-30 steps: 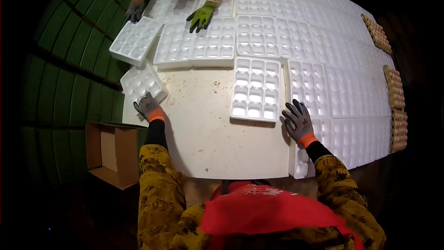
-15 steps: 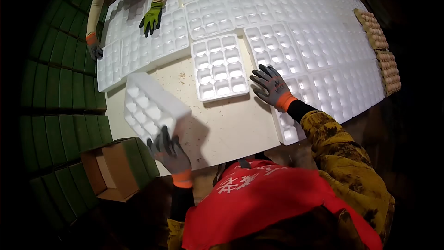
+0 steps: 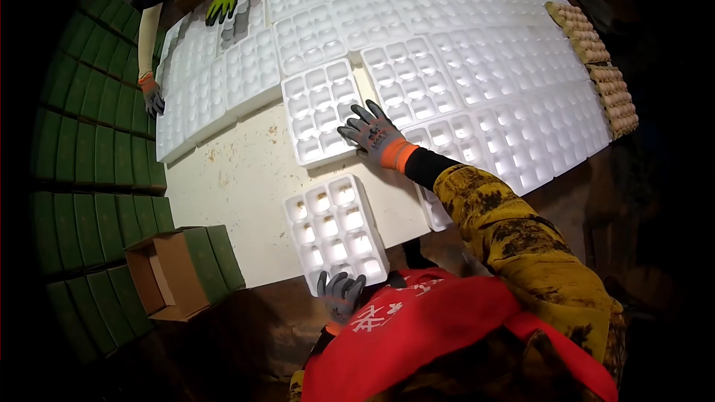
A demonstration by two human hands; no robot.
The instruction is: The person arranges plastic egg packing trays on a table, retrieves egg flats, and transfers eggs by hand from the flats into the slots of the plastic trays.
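Observation:
My left hand [image 3: 341,294], in a grey glove with an orange cuff, grips the near end of a white foam tray [image 3: 333,229] with rounded-square hollows. That tray lies over the table's front edge, close to my red apron. My right hand [image 3: 370,132] has its fingers spread on the right side of another foam tray [image 3: 320,108], just beyond the first. Brownish marks show in a few hollows of the held tray. Right of my right hand, more foam trays [image 3: 413,78] stand side by side in rows.
Pale tabletop [image 3: 231,201] shows at the left. An open cardboard box [image 3: 165,275] is at the front left, beside stacked green boxes [image 3: 93,216]. Across the table are a co-worker's green-gloved hand [image 3: 223,4] and grey-gloved hand [image 3: 151,95]. Egg trays [image 3: 614,100] line the right edge.
My left hand has brought its tray from the left to the front edge and turned it hollows-up. My right hand has moved left onto the middle tray. The view has shifted too.

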